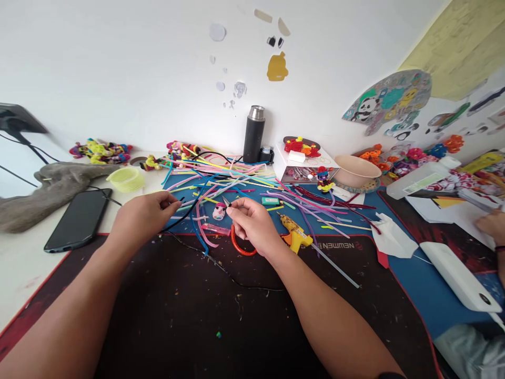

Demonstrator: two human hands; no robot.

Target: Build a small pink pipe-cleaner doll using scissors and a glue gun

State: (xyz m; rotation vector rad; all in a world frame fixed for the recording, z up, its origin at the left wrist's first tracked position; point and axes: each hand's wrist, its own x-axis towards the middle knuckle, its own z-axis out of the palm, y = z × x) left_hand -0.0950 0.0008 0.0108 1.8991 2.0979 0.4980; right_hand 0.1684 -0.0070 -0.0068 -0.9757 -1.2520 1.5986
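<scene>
My left hand (148, 217) is closed in a pinch, and a short black pipe cleaner piece (182, 199) pokes out from its fingertips. My right hand (252, 221) is also pinched, with a small dark bit at its fingertips that I cannot make out. A pointed silver tip (226, 201) shows just beyond those fingers. Beside them lies a small white round thing with a printed face (219, 211). Under the right hand is a red-orange loop (241, 248), partly hidden. Coloured pipe cleaners (197, 181) lie spread behind both hands.
A yellow glue gun (295, 234) lies right of my right hand. A phone (79, 218) is at left. Toward the wall stand a black thermos (254, 134), a white box (303, 163) and a pink bowl (357, 171). Another person's hand (493, 226) is at far right.
</scene>
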